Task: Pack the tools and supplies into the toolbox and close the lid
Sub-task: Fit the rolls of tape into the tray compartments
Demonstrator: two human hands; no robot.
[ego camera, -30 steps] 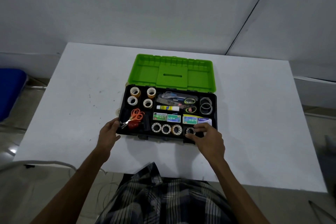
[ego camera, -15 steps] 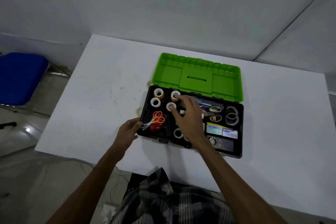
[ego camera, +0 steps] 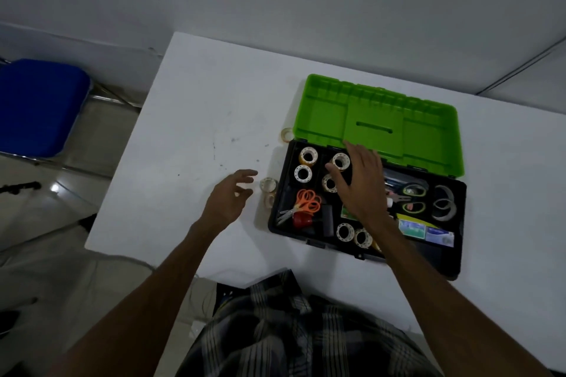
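Table [ego camera: 190, 107] surface carries the toolbox [ego camera: 456, 257], whose green lid [ego camera: 376, 128] stands open behind the black tray. We note the tray holds tape rolls, orange scissors [ego camera: 306, 205] and small boxes. Three tape rolls remain outside: one [ego camera: 286, 135] beside the lid's left corner, two [ego camera: 269, 190] just beside the tray's left wall. Half a second ago our left hand [ego camera: 229, 196] gripped the tray's front-left corner; it has now released and hovers near those two rolls, fingers spread, holding nothing. Our right hand [ego camera: 358, 180] stays over the upper-left compartments, fingers straight, thumb near a roll [ego camera: 340, 161]. We judge the outside rolls come next; lid closing is pending.
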